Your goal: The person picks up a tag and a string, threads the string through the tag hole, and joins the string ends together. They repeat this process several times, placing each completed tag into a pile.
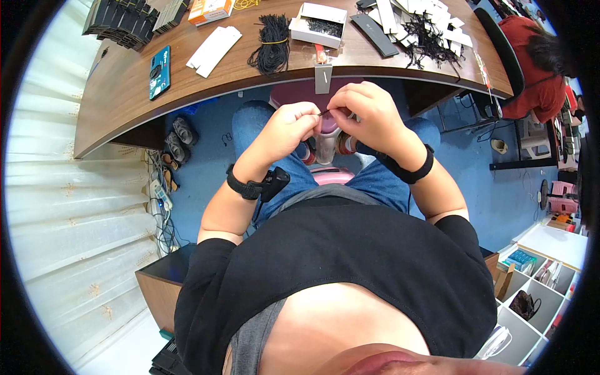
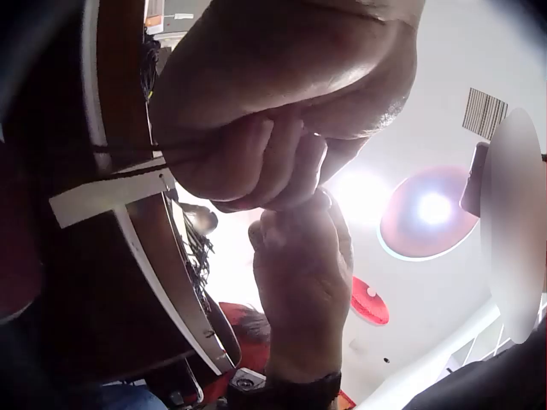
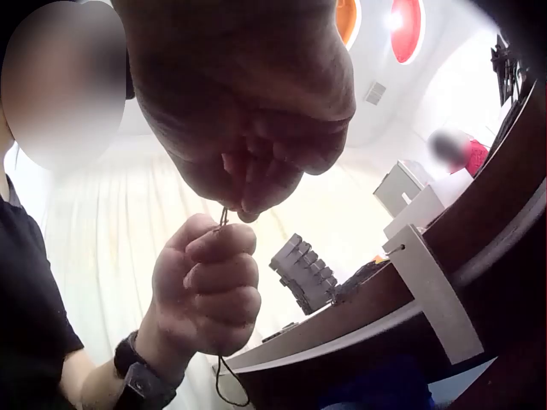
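In front of the lap, a thin black cord (image 1: 323, 113) runs between the two hands. My left hand (image 1: 290, 128) grips one part of it with curled fingers. The fingertips of my right hand (image 1: 369, 115) pinch it a short way off. The right wrist view shows two strands of the cord (image 3: 224, 217) between the hands, and a loop dangling under the left fist (image 3: 214, 286). Just beyond the hands, a grey tag (image 1: 322, 79) with a hole hangs over the desk's front edge.
On the brown desk (image 1: 134, 94) lie a bundle of black cords (image 1: 272, 47), white cards (image 1: 214, 51), a teal phone-shaped item (image 1: 160, 72), an open white box (image 1: 319, 25) and a pile of corded tags (image 1: 431, 31). A person in red (image 1: 531, 69) sits at the right.
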Available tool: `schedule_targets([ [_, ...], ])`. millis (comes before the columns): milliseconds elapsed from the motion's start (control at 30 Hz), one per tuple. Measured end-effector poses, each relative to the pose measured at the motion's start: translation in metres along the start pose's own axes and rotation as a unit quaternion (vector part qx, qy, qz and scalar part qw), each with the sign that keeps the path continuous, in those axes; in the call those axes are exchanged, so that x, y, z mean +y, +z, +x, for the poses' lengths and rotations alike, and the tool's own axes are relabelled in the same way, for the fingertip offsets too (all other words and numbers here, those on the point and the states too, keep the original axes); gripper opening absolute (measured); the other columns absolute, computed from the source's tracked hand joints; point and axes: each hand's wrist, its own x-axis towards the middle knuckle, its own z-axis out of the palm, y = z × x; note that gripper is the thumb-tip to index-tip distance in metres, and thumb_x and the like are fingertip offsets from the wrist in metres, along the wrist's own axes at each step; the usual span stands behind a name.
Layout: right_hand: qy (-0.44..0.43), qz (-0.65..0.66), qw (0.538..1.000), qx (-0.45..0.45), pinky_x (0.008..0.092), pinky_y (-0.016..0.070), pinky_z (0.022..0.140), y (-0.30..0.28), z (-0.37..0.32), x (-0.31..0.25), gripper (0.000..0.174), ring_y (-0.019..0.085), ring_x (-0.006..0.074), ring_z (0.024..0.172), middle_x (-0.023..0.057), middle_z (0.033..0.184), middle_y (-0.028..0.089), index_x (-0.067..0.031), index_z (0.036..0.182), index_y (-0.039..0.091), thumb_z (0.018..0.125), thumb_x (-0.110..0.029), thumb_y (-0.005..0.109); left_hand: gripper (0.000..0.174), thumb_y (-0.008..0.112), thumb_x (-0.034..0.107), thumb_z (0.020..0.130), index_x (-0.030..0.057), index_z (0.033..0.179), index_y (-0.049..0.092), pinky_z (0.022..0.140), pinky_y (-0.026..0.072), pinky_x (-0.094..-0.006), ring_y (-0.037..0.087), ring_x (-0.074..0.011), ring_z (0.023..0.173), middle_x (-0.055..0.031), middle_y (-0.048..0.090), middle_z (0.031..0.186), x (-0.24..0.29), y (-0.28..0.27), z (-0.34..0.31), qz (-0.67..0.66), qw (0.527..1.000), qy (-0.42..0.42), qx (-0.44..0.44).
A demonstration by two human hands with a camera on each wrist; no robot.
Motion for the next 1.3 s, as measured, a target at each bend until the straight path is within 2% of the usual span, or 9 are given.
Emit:
schedule_targets([
  [67,0.004,-0.026,1.000,0.014,0.0301,0.0443,0.056,0.001,-0.002,-0.001,0.016,0.057,0.0202,0.063,0.0043,0.071,0.059,-0.0072,0.077,0.060,0.064,-0.001,0.066,0.018,0.048,0.016,0.087,0.0040,0.076,0.055,0.045,0.0242,-0.0203,0.033,-0.0042,0.049,0.0041,0.042,0.057,-0.010,0.001,0.001,0.019,0.999,0.016,0.025],
  [233,0.047,-0.050,0.997,0.046,0.0326,0.0449,0.058,0.005,-0.009,-0.005,0.014,0.058,0.0231,0.062,0.0036,0.071,0.059,-0.0096,0.077,0.060,0.065,-0.005,0.066,0.015,0.054,0.016,0.088,0.0041,0.081,0.057,0.044,0.0244,-0.0179,0.033,-0.0022,0.050,0.0055,0.044,0.061,-0.012,0.000,0.001,-0.150,0.987,-0.035,0.054],
  [367,0.146,0.053,0.988,-0.007,0.0313,0.0462,0.058,0.007,-0.015,-0.007,0.011,0.059,0.0229,0.064,0.0069,0.072,0.059,-0.0061,0.081,0.062,0.071,-0.005,0.066,0.012,0.059,0.012,0.087,0.0030,0.094,0.063,0.042,0.0224,-0.0165,0.033,0.0005,0.050,0.0062,0.050,0.065,-0.011,0.004,0.000,-0.227,0.972,-0.024,0.059],
  [467,0.228,0.107,0.968,0.002,0.0275,0.0461,0.057,0.002,-0.012,-0.011,0.011,0.058,0.0181,0.063,0.0093,0.074,0.059,-0.0021,0.085,0.063,0.077,-0.007,0.066,0.021,0.063,0.010,0.085,0.0016,0.104,0.063,0.043,0.0226,-0.0160,0.033,0.0011,0.051,0.0045,0.056,0.071,-0.017,0.003,-0.001,-0.196,0.977,-0.035,0.072],
  [667,0.255,0.158,0.954,-0.001,0.0254,0.0445,0.055,0.003,-0.014,-0.012,0.009,0.056,0.0121,0.062,0.0067,0.073,0.060,-0.0020,0.085,0.064,0.078,-0.007,0.065,0.018,0.064,0.005,0.084,-0.0004,0.101,0.064,0.064,0.0461,-0.0183,0.057,-0.0057,0.072,-0.0025,0.065,0.088,-0.002,0.013,-0.001,-0.149,0.985,-0.006,0.088],
  [767,0.271,0.156,0.950,-0.021,0.0242,0.0447,0.056,0.003,-0.015,-0.011,0.009,0.056,0.0107,0.062,0.0060,0.072,0.060,-0.0017,0.086,0.064,0.079,-0.008,0.065,0.020,0.064,0.006,0.084,0.0015,0.103,0.063,0.045,0.0262,-0.0152,0.038,0.0010,0.054,0.0028,0.061,0.076,-0.009,0.013,0.001,-0.103,0.988,0.021,0.109],
  [967,0.286,0.174,0.942,-0.025,0.0232,0.0449,0.056,0.002,-0.014,-0.013,0.010,0.055,0.0099,0.060,0.0052,0.070,0.060,-0.0008,0.085,0.064,0.078,-0.008,0.065,0.013,0.062,0.004,0.084,0.0020,0.096,0.062,0.051,0.0306,-0.0145,0.042,0.0010,0.060,0.0032,0.061,0.080,-0.021,0.012,0.004,-0.053,0.989,0.074,0.118],
  [1167,0.286,0.155,0.946,-0.014,0.0233,0.0453,0.056,0.003,-0.014,-0.014,0.009,0.056,0.0096,0.061,0.0047,0.070,0.059,-0.0010,0.084,0.062,0.078,-0.007,0.065,0.013,0.059,0.002,0.083,0.0007,0.096,0.060,0.062,0.0386,-0.0160,0.048,-0.0015,0.071,0.0025,0.059,0.082,-0.010,0.013,-0.002,0.102,0.989,-0.004,0.104],
  [1300,0.273,0.152,0.950,-0.008,0.0233,0.0450,0.056,0.002,-0.014,-0.015,0.010,0.056,0.0096,0.061,0.0046,0.070,0.059,-0.0013,0.084,0.062,0.077,-0.007,0.066,0.013,0.059,0.002,0.083,-0.0002,0.096,0.061,0.062,0.0420,-0.0171,0.049,-0.0024,0.069,0.0011,0.059,0.083,-0.015,0.017,0.002,-0.026,0.992,0.053,0.112],
])
